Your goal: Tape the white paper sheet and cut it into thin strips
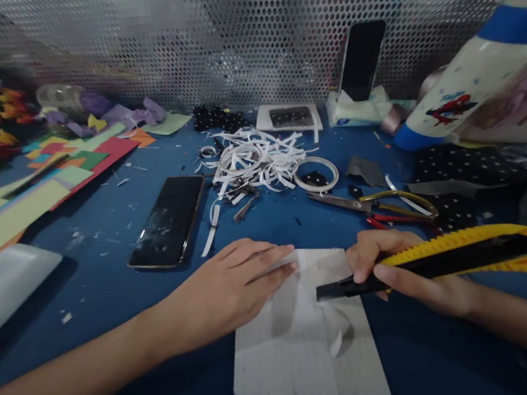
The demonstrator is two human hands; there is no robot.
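Observation:
A pale rectangular sheet of paper or card point(288, 361) with fine lengthwise lines lies flat in front of me. My left hand point(226, 288) rests on its upper left part, fingers stretched out and pressing down. In my right hand point(397, 267) is a yellow and black utility knife point(491, 251), gripped near its front end. The dark blade tip points left and touches or nearly touches the sheet just right of my left fingertips. Below the blade, a small curled strip of paper point(337, 340) lifts from the surface.
Beyond the sheet are a black phone point(168, 222), a heap of white paper strips point(259, 163), a white ring point(316, 174) and yellow-handled scissors point(374, 201). Coloured papers point(88, 174) lie left. A Spider-Man bottle point(462, 93) and a second, upright phone point(362, 60) stand by the perforated metal panel point(242, 21).

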